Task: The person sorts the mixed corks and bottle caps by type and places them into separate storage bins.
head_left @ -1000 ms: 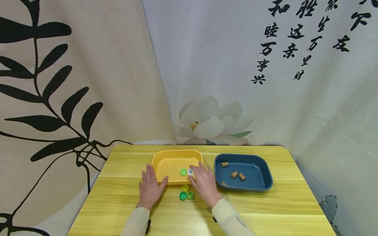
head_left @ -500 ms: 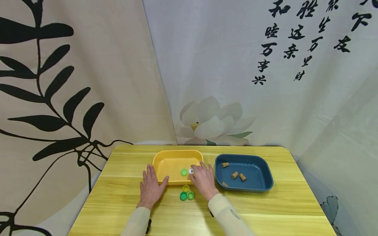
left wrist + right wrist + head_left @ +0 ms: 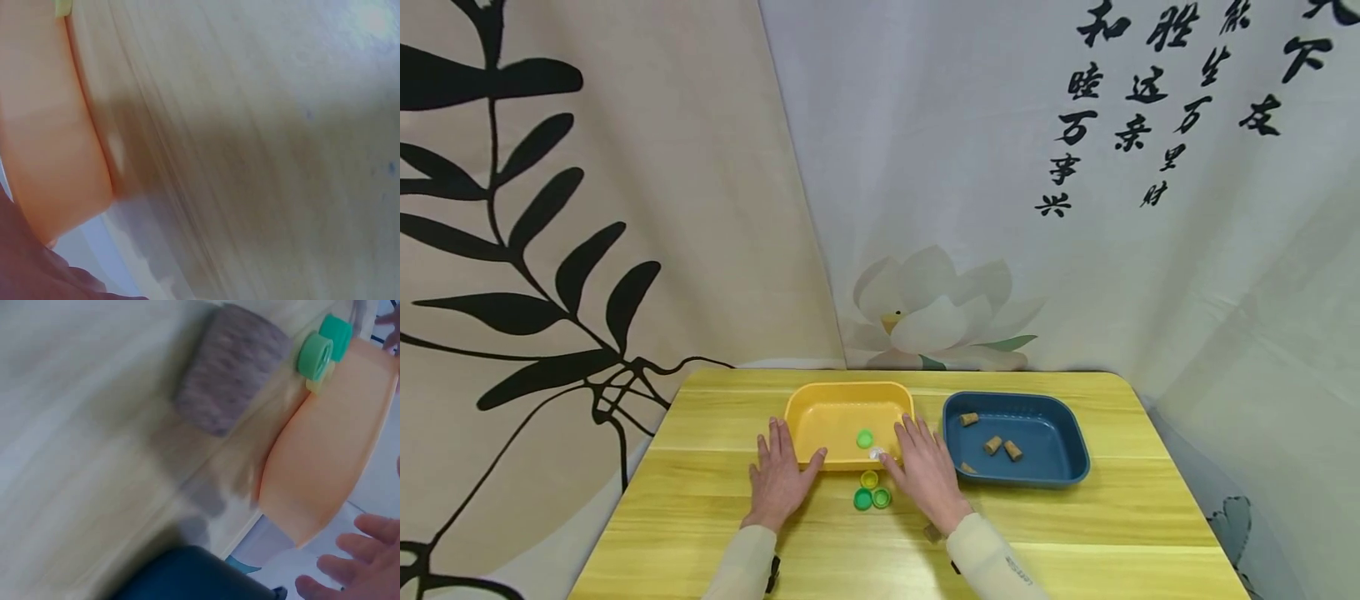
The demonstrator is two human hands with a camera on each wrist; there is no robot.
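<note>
Yellow tray (image 3: pixel 842 412): on the table (image 3: pixel 1112 517), just left of the blue tray (image 3: pixel 1041 437). It looks like thin, hard plastic, so I think it is light, smooth and quick to slide. Hold it by the rim at both short ends.
Left hand (image 3: pixel 779 485): fingers straight and spread wide, nothing in them. It rests at the tray's near left corner.
Right hand (image 3: pixel 931 475): fingers long, thumb well out, nothing seen in them. It lies at the tray's right side; I can't tell how hard it presses.
Corks (image 3: pixel 992 446): three and a bit of another show in the blue tray. A loose cork (image 3: pixel 231 372) is by the right wrist. Likely light and a little soft; grab round the sides.
Bottle caps (image 3: pixel 882 497): yellow, teal and green, close together in front of the yellow tray.
Light green cap (image 3: pixel 865 438): inside the yellow tray. Probably light, hard and slippery; pinch its edge.
Shiny white piece (image 3: pixel 876 452): inside the yellow tray, just beside the right thumb. Too small to name; maybe slick, so pinch gently.
</note>
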